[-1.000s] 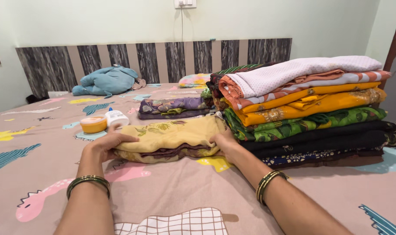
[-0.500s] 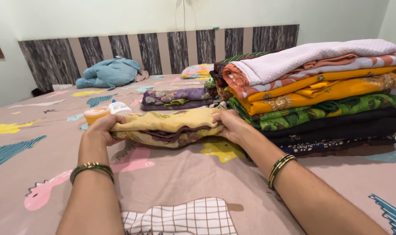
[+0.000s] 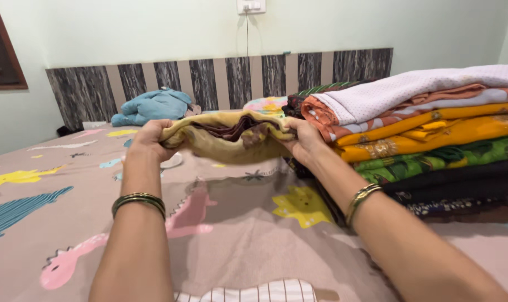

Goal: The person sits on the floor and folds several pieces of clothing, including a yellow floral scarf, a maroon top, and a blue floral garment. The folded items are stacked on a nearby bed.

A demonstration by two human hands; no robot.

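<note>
A folded yellow garment with a dark brown lining hangs in the air above the bed, held at both ends. My left hand grips its left end and my right hand grips its right end. Both wrists wear dark bangles. Directly right of my right hand rises a tall stack of folded clothes, with a white cloth on top, then orange, yellow, green and black layers. The garment sags a little in the middle and sits level with the upper half of the stack.
The bed is covered with a brown sheet printed with coloured dinosaurs. A blue bundle of cloth lies by the striped headboard. A white checked cloth lies at the near edge.
Both hands have lifted the yellow garment off the bed and raised it to about the height of the stack's upper layers. The small folded pile behind it is now hidden.
</note>
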